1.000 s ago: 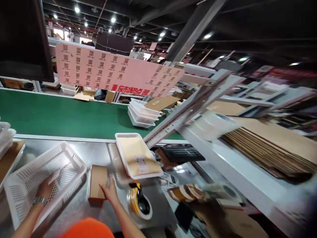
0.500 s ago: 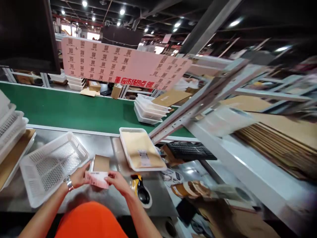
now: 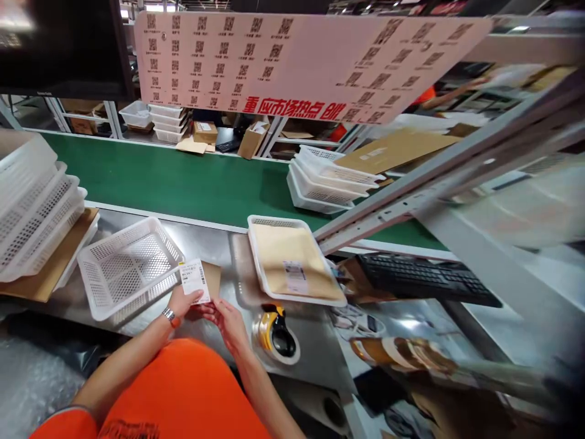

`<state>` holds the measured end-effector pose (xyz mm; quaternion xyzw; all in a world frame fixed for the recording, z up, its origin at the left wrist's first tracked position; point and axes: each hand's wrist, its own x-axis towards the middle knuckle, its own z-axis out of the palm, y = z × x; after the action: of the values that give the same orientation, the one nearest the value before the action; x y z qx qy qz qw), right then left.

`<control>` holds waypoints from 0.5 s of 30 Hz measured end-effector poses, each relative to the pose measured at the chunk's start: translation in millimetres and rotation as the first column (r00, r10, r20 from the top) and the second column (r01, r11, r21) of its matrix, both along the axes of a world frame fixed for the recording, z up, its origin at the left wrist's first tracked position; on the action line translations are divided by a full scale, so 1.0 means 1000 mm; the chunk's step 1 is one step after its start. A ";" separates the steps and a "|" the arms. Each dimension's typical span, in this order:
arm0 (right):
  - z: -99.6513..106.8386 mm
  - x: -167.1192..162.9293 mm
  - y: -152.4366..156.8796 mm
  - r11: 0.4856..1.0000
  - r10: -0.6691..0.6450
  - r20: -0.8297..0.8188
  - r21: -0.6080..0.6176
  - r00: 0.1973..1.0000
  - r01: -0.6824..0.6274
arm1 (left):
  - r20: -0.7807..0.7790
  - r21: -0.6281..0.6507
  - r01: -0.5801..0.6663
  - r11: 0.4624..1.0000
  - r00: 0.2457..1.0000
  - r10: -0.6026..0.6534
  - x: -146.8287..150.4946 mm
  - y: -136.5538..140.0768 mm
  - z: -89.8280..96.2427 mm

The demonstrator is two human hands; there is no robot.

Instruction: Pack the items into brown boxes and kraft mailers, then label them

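Two bare hands are close together over a shiny metal table [image 3: 203, 239]; the left hand [image 3: 183, 302], with a watch [image 3: 171, 317] on its wrist, pinches a white paper slip [image 3: 195, 280] with black print between thumb and fingers; the right hand [image 3: 231, 322] is just beside it, fingers bent in near the slip's bottom edge, but one cannot tell whether it grips anything; a small brown box [image 3: 213, 278] sits at twelve o'clock from the hands, partly hidden behind the slip. At ten o'clock is a white basket [image 3: 132, 262] with holes, and farther out that way a pile of white baskets [image 3: 39, 210]; at two o'clock a white tray [image 3: 256, 259] carries a brown envelope [image 3: 283, 247] with a label [image 3: 295, 277]; at four o'clock lies a yellow and black tape cutter [image 3: 283, 341]; at three o'clock, well apart, is a black keyboard [image 3: 425, 277]. A green belt [image 3: 196, 177] runs across at twelve o'clock, with more white baskets [image 3: 320, 186] stacked on it at two o'clock; a pink board [image 3: 320, 67] with red writing is at one o'clock.
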<state>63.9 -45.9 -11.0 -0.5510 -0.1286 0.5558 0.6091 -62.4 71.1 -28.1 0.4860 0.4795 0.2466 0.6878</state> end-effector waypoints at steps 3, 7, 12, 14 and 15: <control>-0.001 0.006 -0.006 1.000 0.003 -0.009 -0.020 1.000 -0.003 | -0.002 -0.011 -0.020 1.000 1.000 0.020 -0.003 0.002 0.001; -0.005 0.006 -0.006 1.000 0.000 -0.001 -0.021 1.000 0.000 | -0.028 -0.021 -0.017 1.000 0.999 0.017 -0.003 -0.002 0.004; -0.007 0.008 -0.008 1.000 0.004 0.016 -0.012 1.000 -0.004 | -0.027 -0.031 -0.025 0.999 0.999 0.024 0.000 -0.006 0.006; -0.007 0.009 -0.010 1.000 0.016 0.017 -0.010 1.000 -0.016 | -0.023 -0.040 -0.030 0.999 0.999 0.029 0.000 -0.007 0.005; -0.007 0.010 -0.010 1.000 0.021 0.018 -0.010 1.000 -0.021 | -0.020 -0.044 -0.031 0.999 0.999 0.031 0.000 -0.007 0.004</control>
<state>73.7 -56.1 -17.6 -0.5576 -0.1373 0.5576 0.5995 -62.0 64.3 -23.7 0.4656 0.4990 0.2418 0.6898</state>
